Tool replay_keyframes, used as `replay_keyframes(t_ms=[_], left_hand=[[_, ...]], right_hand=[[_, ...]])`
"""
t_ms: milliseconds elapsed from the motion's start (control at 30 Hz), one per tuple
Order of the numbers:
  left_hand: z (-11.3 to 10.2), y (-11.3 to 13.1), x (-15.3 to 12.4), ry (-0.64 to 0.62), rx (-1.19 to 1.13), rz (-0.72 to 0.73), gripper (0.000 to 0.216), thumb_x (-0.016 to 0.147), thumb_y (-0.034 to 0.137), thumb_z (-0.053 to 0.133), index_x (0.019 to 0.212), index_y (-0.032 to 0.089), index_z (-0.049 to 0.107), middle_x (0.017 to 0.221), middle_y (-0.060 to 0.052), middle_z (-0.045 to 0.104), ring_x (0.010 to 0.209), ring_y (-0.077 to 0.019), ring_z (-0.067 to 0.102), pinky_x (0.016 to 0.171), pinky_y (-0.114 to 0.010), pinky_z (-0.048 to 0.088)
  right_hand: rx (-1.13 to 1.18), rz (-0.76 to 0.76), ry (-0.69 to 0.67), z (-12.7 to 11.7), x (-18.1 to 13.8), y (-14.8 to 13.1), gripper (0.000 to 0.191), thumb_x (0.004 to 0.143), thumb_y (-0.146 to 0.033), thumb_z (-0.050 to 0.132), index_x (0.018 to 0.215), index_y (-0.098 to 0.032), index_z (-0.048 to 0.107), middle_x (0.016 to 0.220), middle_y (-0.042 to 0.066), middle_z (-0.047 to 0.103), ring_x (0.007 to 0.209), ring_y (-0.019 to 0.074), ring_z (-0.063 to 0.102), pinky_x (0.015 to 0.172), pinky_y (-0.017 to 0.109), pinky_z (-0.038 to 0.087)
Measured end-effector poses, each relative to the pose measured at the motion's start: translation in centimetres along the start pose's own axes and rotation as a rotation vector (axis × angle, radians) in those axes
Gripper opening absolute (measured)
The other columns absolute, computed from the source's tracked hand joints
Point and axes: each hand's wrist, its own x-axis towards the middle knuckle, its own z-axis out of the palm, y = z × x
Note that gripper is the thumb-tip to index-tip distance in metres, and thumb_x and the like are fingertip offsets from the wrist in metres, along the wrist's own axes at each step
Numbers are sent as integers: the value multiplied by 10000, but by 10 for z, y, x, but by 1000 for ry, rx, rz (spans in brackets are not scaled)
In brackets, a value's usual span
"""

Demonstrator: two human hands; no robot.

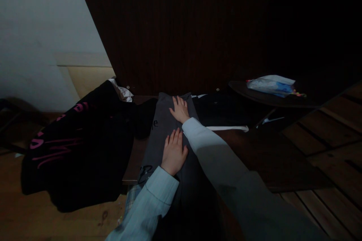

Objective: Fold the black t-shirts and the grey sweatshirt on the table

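Observation:
A dark grey garment with black lettering (162, 115) lies lengthwise over the dark wooden surface and down past its front edge; it looks like trousers, folded narrow. Flat on its middle rests my left hand (174, 152), palm down with the fingers stretched out. Farther up, close to the garment's far end, my right hand (180, 109) also presses palm down, fingers spread. Neither hand grips the cloth. The garment's near end fades into shadow below my wrists.
Left of the hands, a black garment with pink lettering (93, 150) hangs over the edge. Dark folded cloth (220, 109) with a white strip lies on the right. A blue-and-white plastic packet (271, 85) sits on a small rounded shelf (254, 96). A tall dark panel (183, 30) rises behind.

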Motion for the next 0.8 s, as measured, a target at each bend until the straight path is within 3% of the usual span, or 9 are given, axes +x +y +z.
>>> replay_keyframes(t_ms=[233,467,533,600,667,733,800], left_hand=[[-3,0,0,-5,19,0,520,814,235,374,1312,88,331,1403,-122,322,1298,-240,255,1048,-445,230],[-3,4,0,-57,83,-17,533,828,249,352,1333,85,302,1424,-119,274,1317,-232,212,1062,-439,214],[-17,-1,5,-172,61,4,569,814,286,398,1335,78,300,1432,-132,240,1320,-248,198,1056,-439,227],[-42,-14,16,-366,-18,74,602,789,341,456,1318,78,338,1426,-134,253,1305,-252,241,1042,-395,268],[-71,-34,32,-518,-149,148,525,806,356,429,1268,108,427,1356,-102,402,1236,-198,381,1023,-289,299],[-96,-58,51,-470,-207,126,489,800,342,423,1241,136,459,1289,-66,494,1167,-174,465,984,-243,337],[-108,-82,73,-296,-137,-18,467,770,344,455,1191,148,502,1258,-72,524,1123,-189,506,941,-251,376]], right_hand=[[-21,-9,-131,1,3,2,406,881,-325,322,1235,-199,475,1353,95,396,1237,247,315,992,425,260],[33,-1,-199,0,5,1,417,885,-323,318,1256,-188,450,1354,71,407,1272,249,275,1013,470,234],[91,-9,-260,-6,12,3,421,856,-334,399,1238,-172,472,1337,89,426,1260,269,304,1002,473,258],[153,-46,-338,-18,23,9,394,796,-323,516,1160,-175,546,1254,83,517,1184,258,418,973,414,327],[206,-67,-311,-32,33,20,313,767,-279,551,1066,-200,602,1137,44,602,1064,205,527,918,328,390],[235,-29,-153,-44,41,35,287,798,-223,476,1058,-201,593,1094,39,616,1009,175,555,886,299,407],[237,99,16,-50,42,51,310,802,-190,424,1077,-166,567,1073,77,613,994,188,557,863,315,415]])
